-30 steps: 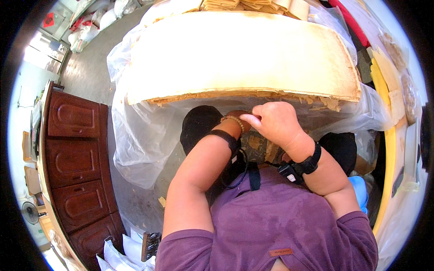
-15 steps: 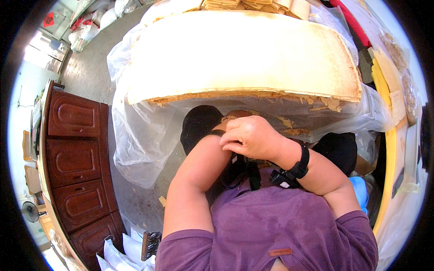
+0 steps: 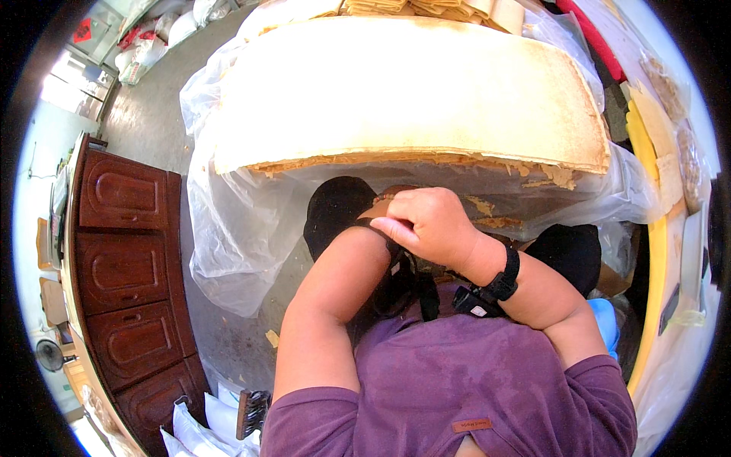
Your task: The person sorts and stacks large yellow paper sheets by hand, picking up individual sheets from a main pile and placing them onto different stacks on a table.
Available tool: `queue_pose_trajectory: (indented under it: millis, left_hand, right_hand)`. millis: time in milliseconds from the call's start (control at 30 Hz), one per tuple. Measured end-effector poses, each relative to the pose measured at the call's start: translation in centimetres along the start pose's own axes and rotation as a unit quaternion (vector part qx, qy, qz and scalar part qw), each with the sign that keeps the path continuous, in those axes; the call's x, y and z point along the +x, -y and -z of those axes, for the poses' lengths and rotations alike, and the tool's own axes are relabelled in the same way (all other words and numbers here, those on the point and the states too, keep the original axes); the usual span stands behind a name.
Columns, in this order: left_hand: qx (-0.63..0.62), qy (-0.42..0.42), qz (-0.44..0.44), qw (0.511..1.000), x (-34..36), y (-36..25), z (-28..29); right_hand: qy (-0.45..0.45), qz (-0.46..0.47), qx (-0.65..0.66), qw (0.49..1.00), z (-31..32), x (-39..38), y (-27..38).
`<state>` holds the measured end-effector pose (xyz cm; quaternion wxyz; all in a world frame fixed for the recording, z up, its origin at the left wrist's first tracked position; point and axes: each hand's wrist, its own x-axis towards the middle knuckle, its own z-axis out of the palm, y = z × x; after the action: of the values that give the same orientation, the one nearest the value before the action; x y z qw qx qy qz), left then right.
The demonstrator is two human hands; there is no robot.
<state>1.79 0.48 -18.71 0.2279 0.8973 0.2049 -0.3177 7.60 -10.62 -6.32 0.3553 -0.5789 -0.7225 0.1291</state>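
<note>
My right hand (image 3: 429, 222) is curled over my left wrist, thumb and fingers closed at the black strap (image 3: 390, 238) there, beside a beaded bracelet (image 3: 384, 196). My left hand (image 3: 401, 190) is mostly covered by the right one, so its fingers are hidden. A black watch band (image 3: 504, 278) circles my right wrist, with a small black device (image 3: 474, 303) just below it. Beyond both hands lies a thick stack of cream sheets (image 3: 411, 91) with ragged brown edges, resting on crumpled clear plastic (image 3: 232, 244). My dark-clad knees (image 3: 335, 213) show under my forearms.
A dark wooden cabinet (image 3: 129, 266) runs along the left, white sacks (image 3: 202, 430) at its foot. Folded tan sheets (image 3: 426, 11) lie behind the stack. A yellow board edge (image 3: 651, 305) borders the right. More sacks (image 3: 148, 53) sit at the far upper left.
My right hand has moved down and left onto my left wrist, first with fingers spread a little, now curled tighter. The left arm has barely moved; the stack is unchanged.
</note>
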Motion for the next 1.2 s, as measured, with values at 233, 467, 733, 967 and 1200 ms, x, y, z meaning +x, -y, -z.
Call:
queue_pose_trajectory:
  millis: [233, 467, 733, 967, 1200]
  left_hand:
    - [0.003, 0.004, -0.001, 1.000, 0.1, -0.3, -0.1]
    - [0.005, 0.010, -0.002, 1.000, 0.6, -0.5, 0.0]
    - [0.026, 0.028, -0.003, 0.999, 1.8, -1.0, 0.8]
    - [0.048, 0.040, 0.002, 0.998, 2.8, -2.2, 1.9]
    - [-0.286, -0.205, -0.104, 0.930, -5.3, 0.5, 3.5]
  right_hand:
    - [0.008, 0.065, 0.076, 0.995, -1.6, 0.9, 0.9]
    - [0.032, 0.127, 0.122, 0.984, -3.5, 1.5, 2.0]
    - [0.048, 0.127, 0.152, 0.979, -3.7, 1.8, 1.9]
    - [0.005, 0.072, 0.114, 0.991, 0.7, 1.1, -0.7]
    - [-0.145, -0.264, 0.355, 0.885, 8.6, -7.3, -6.4]
